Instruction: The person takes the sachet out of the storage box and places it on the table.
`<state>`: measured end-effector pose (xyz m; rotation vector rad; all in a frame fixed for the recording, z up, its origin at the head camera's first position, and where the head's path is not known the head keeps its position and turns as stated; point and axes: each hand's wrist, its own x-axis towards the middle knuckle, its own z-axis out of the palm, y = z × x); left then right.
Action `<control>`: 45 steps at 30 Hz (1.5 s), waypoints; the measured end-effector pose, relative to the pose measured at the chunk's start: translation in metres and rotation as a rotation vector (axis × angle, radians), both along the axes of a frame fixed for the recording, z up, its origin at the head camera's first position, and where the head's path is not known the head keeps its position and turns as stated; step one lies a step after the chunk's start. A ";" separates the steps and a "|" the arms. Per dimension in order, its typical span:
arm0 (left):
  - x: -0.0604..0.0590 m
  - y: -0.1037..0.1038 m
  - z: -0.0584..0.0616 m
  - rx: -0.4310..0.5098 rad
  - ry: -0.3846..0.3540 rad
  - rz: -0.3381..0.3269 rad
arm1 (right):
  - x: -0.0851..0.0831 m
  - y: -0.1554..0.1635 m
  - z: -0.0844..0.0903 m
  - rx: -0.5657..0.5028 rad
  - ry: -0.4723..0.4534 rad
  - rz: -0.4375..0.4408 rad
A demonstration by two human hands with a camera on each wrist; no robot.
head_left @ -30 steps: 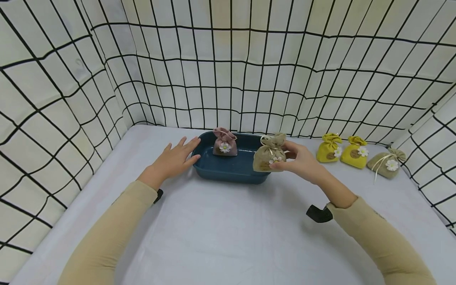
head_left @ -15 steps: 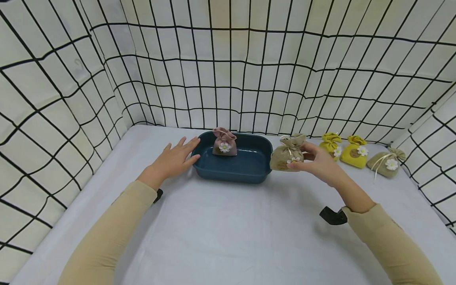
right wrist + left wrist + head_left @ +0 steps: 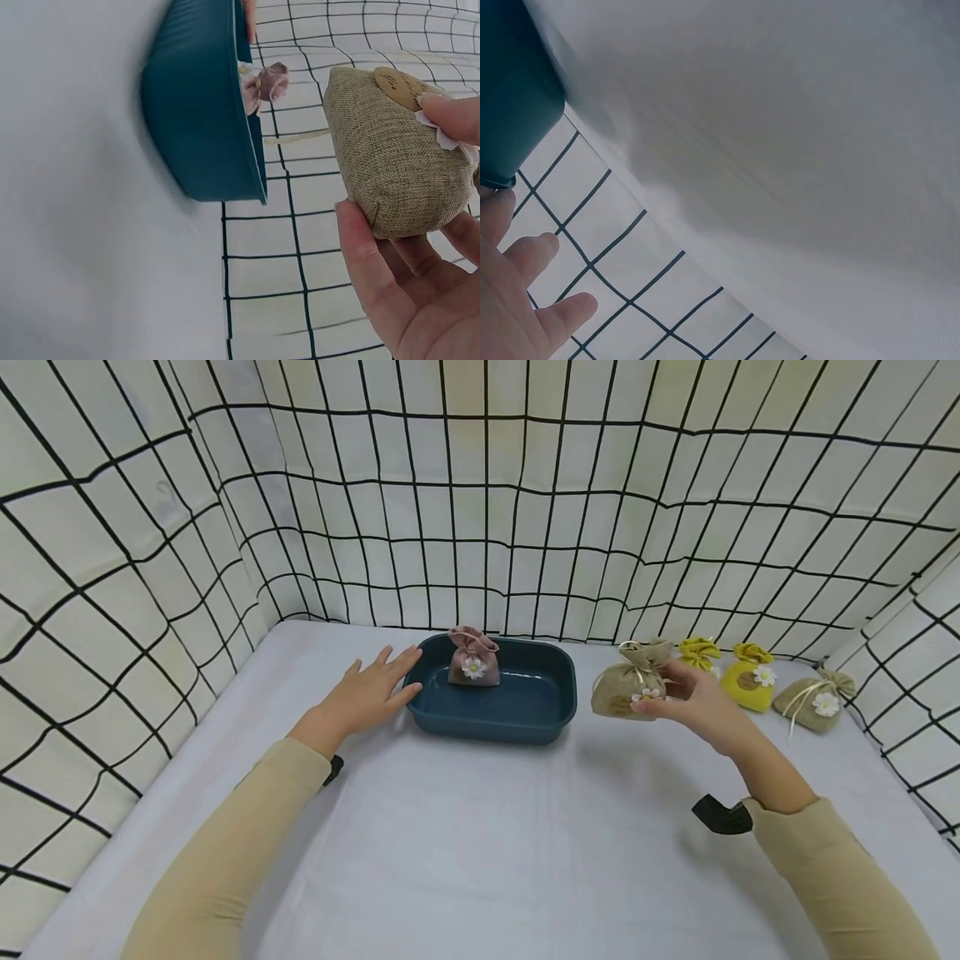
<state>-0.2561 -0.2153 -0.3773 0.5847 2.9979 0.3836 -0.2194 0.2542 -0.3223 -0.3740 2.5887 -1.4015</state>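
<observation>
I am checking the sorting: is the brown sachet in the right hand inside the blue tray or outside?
Outside: the right hand holds the brown sachet beside the blue tray.

A pale grey-white tabletop fills the near and middle of the scene, smooth and evenly lit with only soft shadows. It is closed in on the left, far and right sides by cream cloth walls printed with a black grid of lines. The cloth hangs a little loose, so the grid lines bend and ripple, most of all at the far left corner.
</observation>
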 end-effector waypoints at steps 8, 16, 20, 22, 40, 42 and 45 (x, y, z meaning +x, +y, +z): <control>-0.002 -0.001 0.000 -0.003 -0.007 -0.001 | -0.002 0.020 -0.002 -0.051 0.031 -0.025; -0.003 0.000 0.000 0.000 -0.007 -0.003 | -0.002 0.038 -0.006 -0.035 0.082 -0.076; -0.002 0.000 0.000 0.010 -0.010 0.005 | -0.004 0.041 -0.009 -0.010 0.060 -0.069; -0.001 0.000 -0.001 0.011 -0.015 0.004 | -0.004 0.043 -0.011 -0.001 0.043 -0.065; -0.002 0.000 -0.001 0.013 -0.007 0.000 | -0.007 0.062 -0.048 0.006 -0.080 -0.054; -0.002 0.000 -0.002 0.011 -0.009 -0.001 | -0.008 0.065 -0.050 0.007 -0.085 -0.053; -0.003 -0.001 -0.002 0.008 -0.009 -0.002 | -0.009 0.070 -0.053 -0.003 -0.102 -0.051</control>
